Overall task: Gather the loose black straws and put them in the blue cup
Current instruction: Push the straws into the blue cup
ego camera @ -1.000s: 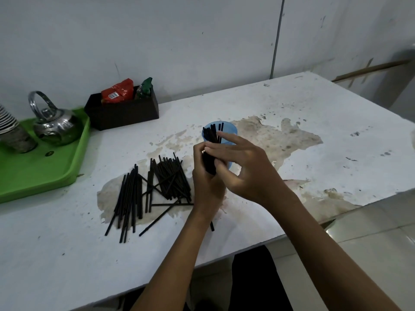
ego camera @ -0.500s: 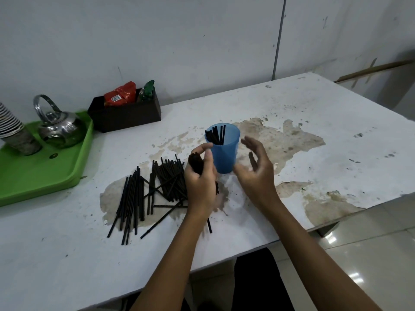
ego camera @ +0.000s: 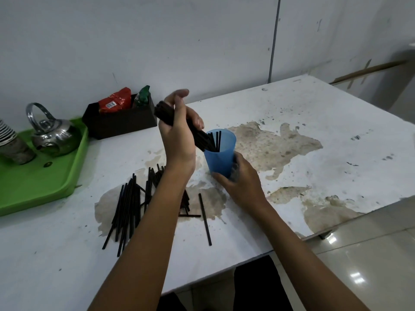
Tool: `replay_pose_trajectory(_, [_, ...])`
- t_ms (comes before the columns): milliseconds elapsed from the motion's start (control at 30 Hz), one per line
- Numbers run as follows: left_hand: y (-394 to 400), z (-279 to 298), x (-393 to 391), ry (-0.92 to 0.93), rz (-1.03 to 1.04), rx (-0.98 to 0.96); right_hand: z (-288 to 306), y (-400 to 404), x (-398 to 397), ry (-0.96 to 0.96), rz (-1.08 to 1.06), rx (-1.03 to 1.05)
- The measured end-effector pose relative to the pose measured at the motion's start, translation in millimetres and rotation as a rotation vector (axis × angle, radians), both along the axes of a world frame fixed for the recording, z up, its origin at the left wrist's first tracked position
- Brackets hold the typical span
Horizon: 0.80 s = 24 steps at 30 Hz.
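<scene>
Gripping bundle of black straws, left hand had fingers curled round it, bundle tilted, lower ends inside mouth of blue cup. Few straws stood upright in cup already. Right hand held cup near base, fingers wrapped round its wall; cup stood upright on stained white surface. Loose straws lay scattered on surface left of cup, partly under left forearm; single straw lay apart, near right wrist. Green tray with kettle sat far left, dark box beside it.
</scene>
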<state>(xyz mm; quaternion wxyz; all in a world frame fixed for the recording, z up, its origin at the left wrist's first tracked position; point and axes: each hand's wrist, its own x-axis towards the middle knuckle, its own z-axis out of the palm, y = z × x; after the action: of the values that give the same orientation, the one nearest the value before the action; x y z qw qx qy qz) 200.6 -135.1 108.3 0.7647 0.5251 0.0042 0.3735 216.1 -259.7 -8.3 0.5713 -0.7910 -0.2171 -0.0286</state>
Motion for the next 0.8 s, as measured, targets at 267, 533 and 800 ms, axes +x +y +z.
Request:
replay_pose_trajectory(267, [-10,7,24,0.085,0.030,0.095,-2,0,1,-0.032,-0.025,-0.024])
replay_pose_trajectory(533, [-16,-7,24,0.204,0.027,0.366,-7,1,5,-0.025,-0.036,-0.043])
replay_pose_trajectory(800, [-9,-25,19,0.482,0.076,0.792,-11,3,5,-0.036,-0.047,-0.060])
